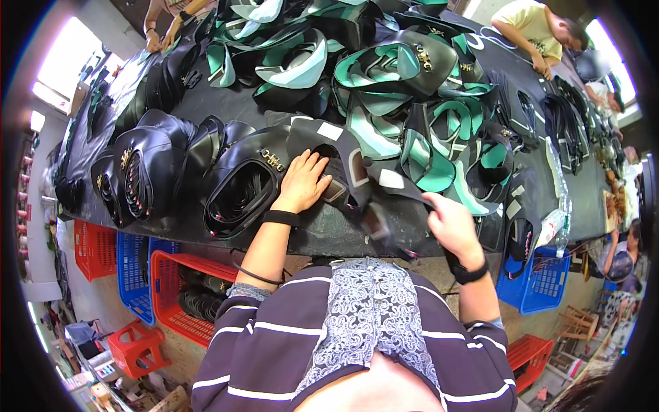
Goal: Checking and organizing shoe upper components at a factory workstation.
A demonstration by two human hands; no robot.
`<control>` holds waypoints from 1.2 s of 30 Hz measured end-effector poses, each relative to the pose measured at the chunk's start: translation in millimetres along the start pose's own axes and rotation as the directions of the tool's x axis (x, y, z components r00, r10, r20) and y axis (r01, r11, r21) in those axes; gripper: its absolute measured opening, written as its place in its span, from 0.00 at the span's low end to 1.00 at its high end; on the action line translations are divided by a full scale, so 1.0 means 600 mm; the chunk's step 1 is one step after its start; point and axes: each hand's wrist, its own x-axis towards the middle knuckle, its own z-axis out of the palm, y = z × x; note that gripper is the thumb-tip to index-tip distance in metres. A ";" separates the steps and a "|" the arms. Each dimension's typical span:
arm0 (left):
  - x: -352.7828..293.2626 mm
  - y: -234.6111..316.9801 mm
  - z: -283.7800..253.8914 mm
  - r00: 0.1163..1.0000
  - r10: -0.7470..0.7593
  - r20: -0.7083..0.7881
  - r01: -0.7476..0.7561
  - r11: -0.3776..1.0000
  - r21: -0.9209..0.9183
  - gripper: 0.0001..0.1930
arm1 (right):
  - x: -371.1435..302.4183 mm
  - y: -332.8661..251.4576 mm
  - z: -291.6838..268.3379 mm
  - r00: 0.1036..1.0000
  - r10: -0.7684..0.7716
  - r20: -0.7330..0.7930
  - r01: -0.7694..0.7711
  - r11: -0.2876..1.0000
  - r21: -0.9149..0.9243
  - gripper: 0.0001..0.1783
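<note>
Head view. The left hand (pixel 302 182) lies palm down and flat, its fingers slightly spread; its grip is relaxed, with nothing visibly pinched. Its fingertips rest at the inner side of a black, C-shaped soft panel with a white rectangular patch (pixel 347 144), and just beside it stands a nested stack of glossy black curved pieces with a gold-coloured chain ornament (pixel 233 168). The right hand (pixel 449 223) has a narrow grip, thumb and forefinger pinched on the edge of a dark, curved strip with a pale rectangular patch (pixel 410 191). This strip is at the table's near side, between the two hands; a blurred dark part hangs below it, and whether the two are joined cannot be told. Beyond lie loose black pieces with teal-green linings (pixel 432 168), on the black, worn table (pixel 329 231).

For good handling, the left palm should probably press lightly and evenly, steadying the panel without creasing it. The right grip is best kept near the strip's edge, lifting it clear of its neighbours so that curved ends do not snag.
</note>
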 end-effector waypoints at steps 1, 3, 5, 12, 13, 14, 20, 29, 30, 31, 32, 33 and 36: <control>-0.002 0.001 -0.001 0.999 -0.003 -0.032 0.004 1.000 0.020 0.22 | -0.006 -0.011 -0.031 0.996 0.066 0.056 -0.068 0.997 0.040 0.18; -0.008 0.017 -0.009 0.991 -0.042 -0.124 0.035 0.998 -0.056 0.21 | -0.017 -0.025 -0.065 1.000 0.012 -0.025 -0.010 0.998 0.065 0.18; -0.011 0.048 -0.038 0.967 -0.115 -0.226 0.054 0.965 -0.257 0.17 | -0.018 -0.049 -0.095 0.998 -0.025 -0.063 0.031 0.996 0.087 0.18; -0.064 0.126 -0.053 0.929 0.295 0.221 0.108 0.356 -0.928 0.46 | -0.024 -0.130 -0.138 0.988 -0.154 -0.004 0.147 0.934 0.325 0.21; -0.063 0.135 -0.044 0.934 0.312 0.176 0.067 0.331 -0.941 0.47 | -0.024 -0.133 -0.135 0.989 -0.144 -0.025 0.142 0.914 0.380 0.22; -0.062 0.144 -0.038 0.936 0.327 0.132 0.027 0.306 -0.952 0.49 | -0.021 -0.133 -0.130 0.988 -0.152 -0.025 0.150 0.913 0.379 0.22; -0.034 0.149 -0.046 0.981 0.023 0.191 0.188 -0.326 -0.926 0.46 | 0.007 -0.114 -0.097 0.990 -0.118 -0.084 0.144 0.812 0.565 0.22; -0.020 0.121 -0.050 0.978 0.188 0.089 0.197 -0.701 -0.685 0.19 | 0.040 -0.136 -0.076 0.976 -0.166 -0.142 0.218 0.811 0.543 0.21; -0.024 0.108 -0.044 0.986 0.072 0.148 0.156 -0.691 -0.706 0.15 | 0.047 -0.127 -0.068 0.966 -0.163 -0.199 0.239 0.856 0.458 0.21; -0.024 0.097 -0.052 0.980 -0.021 0.200 0.141 -0.639 -0.756 0.13 | 0.052 -0.114 -0.058 0.970 -0.120 -0.212 0.194 0.908 0.370 0.21; -0.020 0.090 -0.066 0.963 -0.113 0.245 0.135 -0.584 -0.800 0.11 | 0.060 -0.099 -0.044 0.970 -0.122 -0.210 0.195 0.908 0.371 0.21; -0.013 0.087 -0.082 0.956 -0.174 0.237 0.111 -0.534 -0.839 0.11 | 0.071 -0.083 -0.026 0.917 -0.248 -0.313 0.296 0.948 0.113 0.20; 0.005 0.052 -0.060 0.922 -0.369 0.114 0.052 -0.176 -0.983 0.15 | 0.092 -0.058 0.041 0.887 -0.370 -0.276 0.323 0.925 -0.201 0.18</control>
